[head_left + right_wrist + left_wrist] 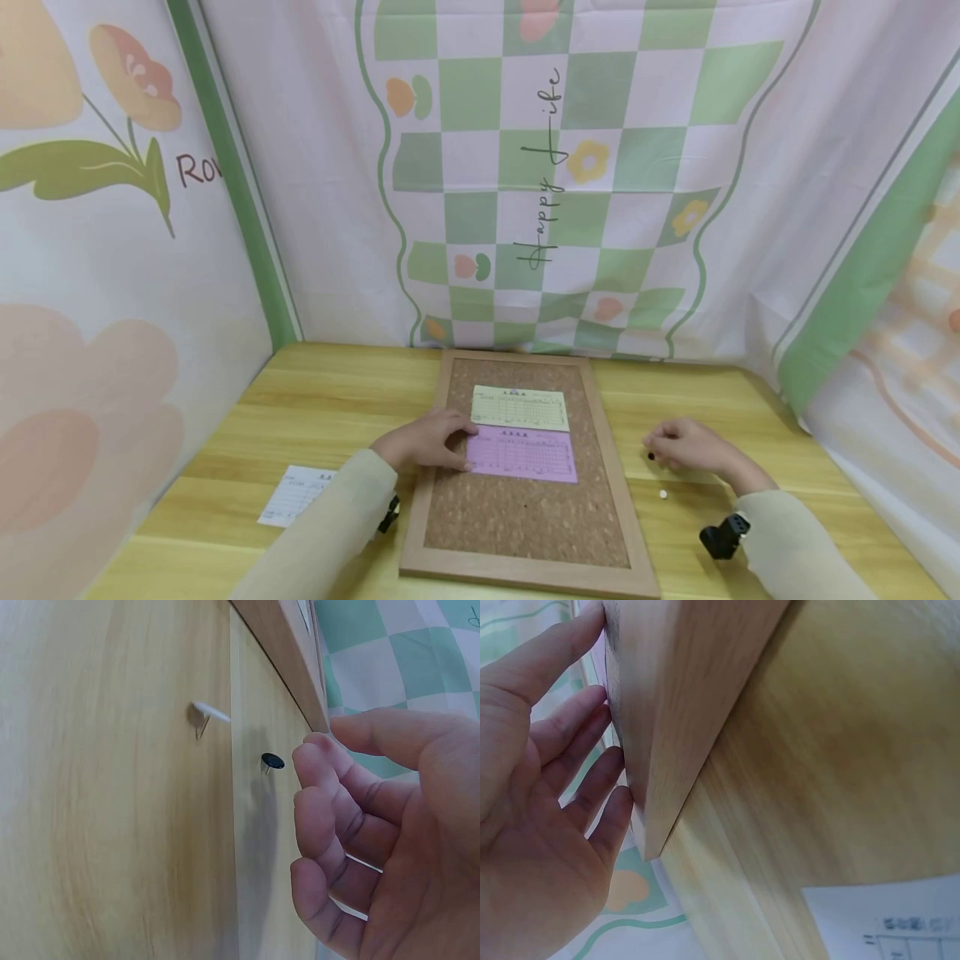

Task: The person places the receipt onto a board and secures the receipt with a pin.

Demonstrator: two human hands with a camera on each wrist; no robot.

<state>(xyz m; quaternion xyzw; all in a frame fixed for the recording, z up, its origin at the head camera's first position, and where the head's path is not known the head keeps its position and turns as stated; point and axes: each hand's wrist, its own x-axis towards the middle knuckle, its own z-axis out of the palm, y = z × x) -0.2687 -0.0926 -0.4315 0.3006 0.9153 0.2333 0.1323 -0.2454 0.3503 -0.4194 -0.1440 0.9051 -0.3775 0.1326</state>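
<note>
A purple printed slip lies on the framed cork board, just below a pale green slip. My left hand rests over the board's left edge, thumb and fingertips touching the purple slip's left side; in the left wrist view its fingers are spread and gently bent. Right of the board, my right hand hovers low over the table beside a black thumbtack. Its fingers are loosely bent, with nothing visible between thumb and forefinger. A white thumbtack lies nearby.
On the table left of the board lies a white printed slip, partly covered by my left sleeve. The board's wooden frame stands raised above the tabletop. A patterned curtain hangs behind the table.
</note>
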